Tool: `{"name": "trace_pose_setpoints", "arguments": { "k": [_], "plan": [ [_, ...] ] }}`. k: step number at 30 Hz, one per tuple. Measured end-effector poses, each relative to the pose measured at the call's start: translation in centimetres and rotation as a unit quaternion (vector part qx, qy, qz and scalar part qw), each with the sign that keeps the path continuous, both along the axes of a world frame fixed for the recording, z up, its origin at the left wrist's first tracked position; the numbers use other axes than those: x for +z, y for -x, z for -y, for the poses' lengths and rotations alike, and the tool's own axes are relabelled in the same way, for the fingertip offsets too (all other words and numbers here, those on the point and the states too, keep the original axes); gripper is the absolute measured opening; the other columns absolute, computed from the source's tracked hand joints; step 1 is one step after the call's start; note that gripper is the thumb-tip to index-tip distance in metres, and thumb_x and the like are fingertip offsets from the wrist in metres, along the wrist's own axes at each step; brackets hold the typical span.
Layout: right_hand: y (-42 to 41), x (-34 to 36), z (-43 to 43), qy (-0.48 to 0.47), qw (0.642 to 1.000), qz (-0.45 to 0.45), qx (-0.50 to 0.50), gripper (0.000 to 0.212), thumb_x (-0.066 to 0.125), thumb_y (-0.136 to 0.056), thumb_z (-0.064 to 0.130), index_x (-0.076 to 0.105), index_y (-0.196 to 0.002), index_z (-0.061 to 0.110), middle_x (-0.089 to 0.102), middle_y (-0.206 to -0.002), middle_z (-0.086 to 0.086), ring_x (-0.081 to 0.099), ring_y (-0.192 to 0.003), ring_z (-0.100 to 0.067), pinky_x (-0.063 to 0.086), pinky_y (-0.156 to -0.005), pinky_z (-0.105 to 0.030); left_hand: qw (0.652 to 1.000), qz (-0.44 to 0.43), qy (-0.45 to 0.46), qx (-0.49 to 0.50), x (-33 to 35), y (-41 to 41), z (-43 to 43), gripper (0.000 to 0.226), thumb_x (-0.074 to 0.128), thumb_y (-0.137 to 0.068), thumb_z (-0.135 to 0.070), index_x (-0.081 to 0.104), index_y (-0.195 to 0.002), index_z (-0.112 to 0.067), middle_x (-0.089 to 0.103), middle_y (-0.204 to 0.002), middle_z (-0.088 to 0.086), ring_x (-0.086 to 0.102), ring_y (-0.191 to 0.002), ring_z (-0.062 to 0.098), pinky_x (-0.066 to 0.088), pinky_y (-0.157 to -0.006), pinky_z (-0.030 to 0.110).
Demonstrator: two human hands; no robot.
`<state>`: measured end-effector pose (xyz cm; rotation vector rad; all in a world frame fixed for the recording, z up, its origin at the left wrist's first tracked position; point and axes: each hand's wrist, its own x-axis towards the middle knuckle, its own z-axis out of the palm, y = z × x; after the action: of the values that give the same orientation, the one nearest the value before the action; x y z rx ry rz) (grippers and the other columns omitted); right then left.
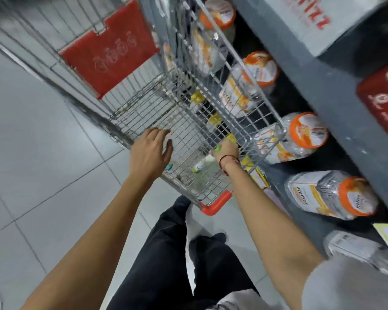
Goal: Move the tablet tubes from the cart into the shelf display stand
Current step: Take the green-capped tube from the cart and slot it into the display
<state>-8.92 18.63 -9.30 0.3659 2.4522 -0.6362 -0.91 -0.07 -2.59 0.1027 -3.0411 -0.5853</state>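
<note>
Nearest us: our own dark trousers and a shoe on the grey tiled floor [43, 153], directly below both forearms.

Left hand [151, 151]: fingers spread and loosely curved, resting on or just over the near-left rim of the wire cart [157, 104]. It holds nothing. A small teal object [169, 167] shows under its heel; blur prevents us from identifying it.

Right hand [225, 151]: reaches down inside the cart, fingers curled around something with a green cap [218, 149], which we read as a tablet tube. Grip looks closed, but the fingers hide the body, so we cannot confirm a firm hold. A red thread circles the wrist.

Just below the right hand, one white tablet tube [199, 166] with a green end lies on the cart floor. Beyond the right hand, yellow-topped items [214, 118] show through the mesh, too blurred to say whether they sit inside the cart or behind it.

To the right of the right hand, the grey shelf unit [336, 104] holds rows of large orange-lidded jars [306, 133]. We cannot see any tubes set into a display stand from here.

Progress judgement: a pick is under way at the cart. At least one tube remains inside; the count already shelved cannot be told. Farther off, the cart's red flap [109, 49] stands at the far end.
</note>
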Motion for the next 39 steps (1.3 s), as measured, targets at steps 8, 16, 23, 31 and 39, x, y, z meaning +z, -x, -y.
{"name": "trace_pose_setpoints", "arguments": {
  "k": [8, 16, 23, 31, 39],
  "plan": [
    [-0.8, 15.1, -7.7, 0.055, 0.983, -0.176, -0.009, 0.036, 0.073, -0.077, 0.033, 0.066, -0.100, 0.005, 0.069, -0.097, -0.019, 0.061, -0.100, -0.032, 0.041, -0.077, -0.030, 0.991, -0.041, -0.069, -0.109, 3.4, 2.5, -7.2, 0.025, 0.053, -0.090, -0.012, 0.057, -0.112, 0.000, 0.065, -0.103, 0.023, 0.060, -0.092, 0.039, 0.052, -0.072, 0.046],
    [-5.8, 28.6, -19.6, 0.005, 0.925, -0.359, -0.125, 0.032, 0.078, -0.071, 0.028, 0.068, -0.095, 0.008, 0.071, -0.100, -0.013, 0.062, -0.098, -0.029, 0.039, -0.087, -0.031, 0.940, -0.127, -0.145, -0.281, 9.9, 7.3, -21.5, 0.038, 0.041, -0.082, -0.017, 0.054, -0.115, -0.001, 0.061, -0.110, 0.024, 0.055, -0.101, 0.039, 0.043, -0.086, 0.041],
    [-10.5, 34.0, -27.8, -0.028, 0.862, -0.452, -0.227, 0.032, 0.079, -0.070, 0.036, 0.069, -0.086, 0.010, 0.068, -0.081, -0.005, 0.059, -0.077, -0.017, 0.035, -0.059, -0.012, 0.869, -0.109, -0.126, -0.466, 11.7, 5.3, -32.3, 0.036, 0.048, -0.086, -0.015, 0.055, -0.117, 0.002, 0.060, -0.119, 0.023, 0.056, -0.111, 0.039, 0.049, -0.089, 0.048],
    [-13.5, 35.2, -32.9, -0.066, 0.887, -0.418, -0.183, 0.037, 0.073, -0.077, 0.034, 0.067, -0.108, 0.016, 0.048, -0.091, -0.002, 0.047, -0.090, -0.016, 0.031, -0.074, -0.021, 0.824, -0.103, -0.018, -0.557, 10.7, 4.4, -35.8, 0.053, 0.033, -0.089, -0.036, 0.050, -0.128, -0.005, 0.054, -0.134, 0.015, 0.047, -0.126, 0.031, 0.032, -0.106, 0.048],
    [-14.8, 37.1, -36.0, -0.084, 0.945, -0.301, -0.091, 0.038, 0.058, -0.082, -0.003, 0.060, -0.115, 0.016, 0.051, -0.119, -0.009, 0.048, -0.110, -0.023, 0.040, -0.097, -0.038, 0.828, -0.106, -0.014, -0.551, 10.0, 4.3, -35.9, 0.049, 0.041, -0.088, -0.032, 0.048, -0.130, -0.007, 0.053, -0.135, 0.014, 0.046, -0.127, 0.029, 0.032, -0.106, 0.049]
  ]
}}
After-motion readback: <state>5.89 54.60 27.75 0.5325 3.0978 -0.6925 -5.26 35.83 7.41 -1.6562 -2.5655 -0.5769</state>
